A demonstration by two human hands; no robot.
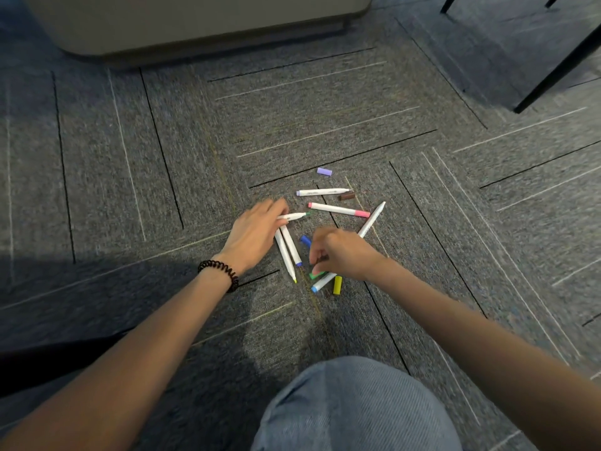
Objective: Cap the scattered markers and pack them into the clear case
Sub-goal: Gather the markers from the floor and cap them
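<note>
Left hand laid over slim white green-tipped plastic marker, grip unclear; right hand pinching small green cap. Other markers scattered on grey carpet floor, 12 o'clock of denim knee. Light, rigid, roll-prone: take mid-barrel. Clear case unseen.

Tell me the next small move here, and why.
Probably lift the green cap that the right hand pinches and carry it to the green-tipped marker that the left hand touches: its tip is bare and the colours match.
</note>
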